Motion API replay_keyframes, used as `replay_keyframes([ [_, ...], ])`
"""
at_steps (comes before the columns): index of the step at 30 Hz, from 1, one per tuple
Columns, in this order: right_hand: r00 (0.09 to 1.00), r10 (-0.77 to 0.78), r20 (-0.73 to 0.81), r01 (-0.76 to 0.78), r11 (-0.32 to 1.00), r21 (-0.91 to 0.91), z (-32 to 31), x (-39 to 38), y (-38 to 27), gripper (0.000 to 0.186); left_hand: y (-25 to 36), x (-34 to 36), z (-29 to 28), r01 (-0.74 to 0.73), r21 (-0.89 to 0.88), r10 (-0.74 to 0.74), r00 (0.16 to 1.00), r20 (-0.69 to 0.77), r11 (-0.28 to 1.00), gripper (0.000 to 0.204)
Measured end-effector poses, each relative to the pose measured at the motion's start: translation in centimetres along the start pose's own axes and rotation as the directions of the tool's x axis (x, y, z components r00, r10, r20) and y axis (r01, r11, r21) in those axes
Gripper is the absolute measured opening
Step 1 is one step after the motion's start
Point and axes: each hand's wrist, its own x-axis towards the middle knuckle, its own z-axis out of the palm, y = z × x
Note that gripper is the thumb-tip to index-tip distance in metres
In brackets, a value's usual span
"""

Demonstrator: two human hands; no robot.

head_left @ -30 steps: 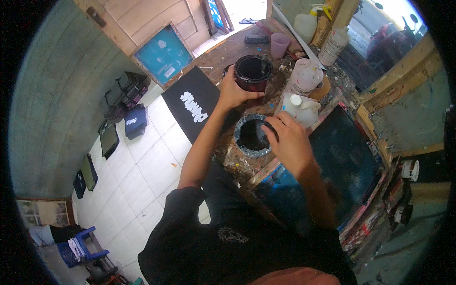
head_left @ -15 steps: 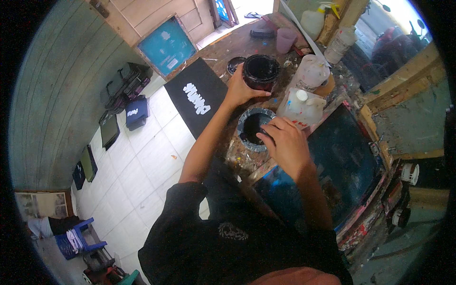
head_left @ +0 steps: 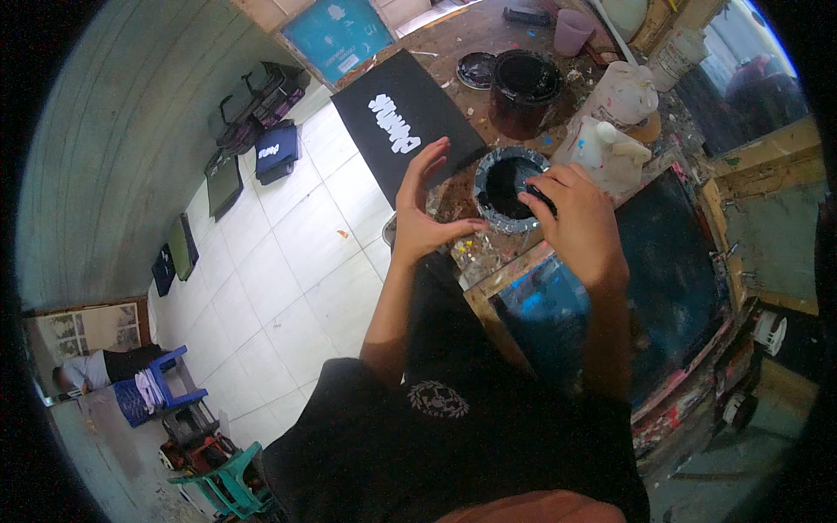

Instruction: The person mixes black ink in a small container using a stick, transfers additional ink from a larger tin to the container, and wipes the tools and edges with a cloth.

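Observation:
My left hand (head_left: 425, 207) is open, thumb and fingers spread, at the left side of a round tub (head_left: 482, 193) with a grey, paint-crusted rim and a dark inside. A small gap shows between the hand and the tub. My right hand (head_left: 580, 225) is closed at the tub's right edge, fingertips over the opening. Something dark shows at its fingers, too hidden to name. Beyond the tub, a dark paint jar (head_left: 516, 118) stands upright, smeared black at its mouth. A round dark lid (head_left: 476, 70) lies to the jar's left.
A black sheet with a white print (head_left: 370, 135) lies on the stained table's left. White plastic jugs (head_left: 602, 144) stand right of the tub, a pink cup (head_left: 573, 33) farther back. A framed dark screen (head_left: 663, 279) lies at right. Far left, a person (head_left: 91, 370) is near a blue chair (head_left: 179, 379).
My left hand has let go of the dark jar, which now stands on the table, and has come nearer, beside the tub. My right hand stays at the tub's edge. The view has shifted.

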Motion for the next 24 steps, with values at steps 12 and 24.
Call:
replay_keyframes([
  [12,0.998,-0.010,-0.069,0.011,1.000,0.004,0.9,0.2,0.1,0.023,-0.5,-2.9,0.8,-0.069,0.139,0.059,0.996,0.072,0.988,0.151],
  [24,0.732,0.506,-0.457,-0.571,0.821,-0.006,-4.5,-24.0,2.0,0.033,6.7,-8.7,5.9,-0.449,0.261,0.364,0.877,0.314,0.855,0.098],
])
